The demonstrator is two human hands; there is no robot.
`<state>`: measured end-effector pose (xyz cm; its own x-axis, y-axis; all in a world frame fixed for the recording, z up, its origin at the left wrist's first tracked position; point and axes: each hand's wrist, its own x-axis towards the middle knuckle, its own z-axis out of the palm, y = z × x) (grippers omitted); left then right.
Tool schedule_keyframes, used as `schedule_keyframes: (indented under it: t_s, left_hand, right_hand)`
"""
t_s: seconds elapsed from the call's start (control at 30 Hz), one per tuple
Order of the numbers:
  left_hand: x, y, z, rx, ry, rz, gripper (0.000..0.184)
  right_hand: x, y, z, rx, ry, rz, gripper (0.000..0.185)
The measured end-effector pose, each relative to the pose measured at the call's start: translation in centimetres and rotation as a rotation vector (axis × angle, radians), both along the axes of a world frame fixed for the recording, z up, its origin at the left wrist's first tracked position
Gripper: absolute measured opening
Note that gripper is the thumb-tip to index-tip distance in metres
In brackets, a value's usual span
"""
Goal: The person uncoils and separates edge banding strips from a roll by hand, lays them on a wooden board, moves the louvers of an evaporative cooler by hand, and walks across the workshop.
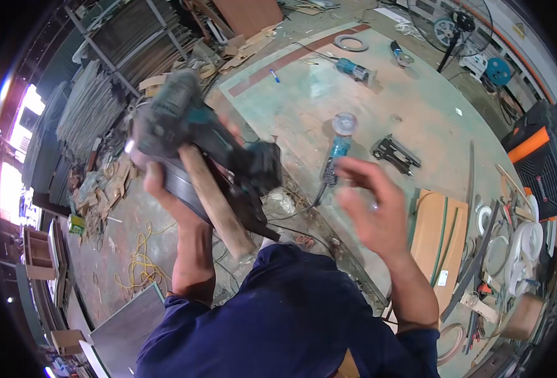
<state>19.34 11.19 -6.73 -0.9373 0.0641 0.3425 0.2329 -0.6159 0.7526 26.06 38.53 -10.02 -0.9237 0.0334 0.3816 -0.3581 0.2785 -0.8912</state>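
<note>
My left hand (160,187) is wrapped round the side of a dark tool bag or holder (187,184), held up at the left and blurred. A teal and black power tool (181,116) and a hammer with a wooden handle (212,198) show in it. My right hand (373,205) is raised over the table edge, fingers apart and curved, with nothing in it. Just beyond its fingers lies a teal angle grinder (337,154) with a pale disc. A black staple gun (395,154) lies to the right of the grinder.
On the large table (278,94) are another teal tool (354,69), a small grinder (401,57), a grey ring (351,42) and wooden boards (439,233). A fan (458,28) and a black-orange bag (537,151) stand beyond. Yellow cord (143,261) lies on the floor.
</note>
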Motion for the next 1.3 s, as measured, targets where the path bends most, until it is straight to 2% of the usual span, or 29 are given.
schedule_keyframes:
  t_s: [0.07,0.13,0.23,0.27,0.37,0.47,0.53,0.7,0.83,0.87,0.97,1.1,1.13,1.23,1.3]
  left_hand:
    - [0.2,0.6,-2.5,0.046,-0.094,-0.156,0.106]
    - [1.0,2.0,-3.5,0.106,-0.148,-0.274,0.107]
    - [0.9,2.0,-5.5,-0.068,-0.187,-0.276,0.105]
    - [0.9,1.4,-6.7,-0.067,-0.203,-0.302,0.098]
    - [0.7,-0.1,-10.9,0.04,-0.388,-0.327,0.08]
    - [0.7,-0.2,-11.6,0.051,-0.479,-0.383,0.075]
    - [0.8,-0.2,-11.5,-0.02,-0.501,-0.339,0.077]
    - [0.1,0.3,-11.8,-0.009,-0.559,-0.297,0.069]
    - [-1.8,0.3,-13.5,0.076,-0.575,-0.454,0.082]
    - [-2.3,0.7,-13.4,0.075,-0.569,-0.501,0.085]
    - [-3.2,2.8,-12.1,0.098,-0.528,-0.465,0.086]
    - [-5.8,1.4,-14.0,0.054,-0.578,-0.538,0.074]
    - [-6.8,1.8,-14.5,0.044,-0.518,-0.508,0.068]
    - [-9.3,2.5,-14.6,0.136,-0.53,-0.586,0.066]
    - [-10.6,3.7,-13.5,0.119,-0.48,-0.564,0.064]
  right_hand:
    - [-1.4,-2.9,1.2,0.006,-0.051,0.123,0.049]
    - [-2.3,-5.2,0.1,0.19,0.134,0.099,0.053]
    - [-2.8,-6.9,-2.6,0.249,-0.021,0.072,0.05]
    - [-3.2,-7.1,-3.8,0.239,0.0,0.042,0.046]
    - [-3.2,-7.5,-4.8,0.296,-0.161,0.048,0.047]
    - [-2.8,-8.7,-5.9,0.298,-0.185,-0.036,0.046]
    - [-2.9,-9.1,-7.6,0.33,-0.173,-0.065,0.047]
    - [-3.3,-9.5,-10.8,0.141,-0.226,-0.092,0.042]
    - [-4.3,-9.6,-12.1,-0.076,-0.192,-0.13,0.039]
    - [-4.2,-9.1,-12.1,-0.005,-0.209,-0.164,0.037]
    - [-4.0,-8.0,-9.0,-0.041,-0.424,-0.315,0.026]
    - [-3.9,-6.2,-10.3,-0.16,-0.422,-0.504,0.028]
    - [-3.9,-5.6,-11.2,-0.178,-0.419,-0.514,0.025]
    - [-3.2,-4.3,-13.1,-0.352,-0.493,-0.61,0.024]
    - [-2.4,-4.0,-12.2,-0.493,-0.446,-0.64,0.024]
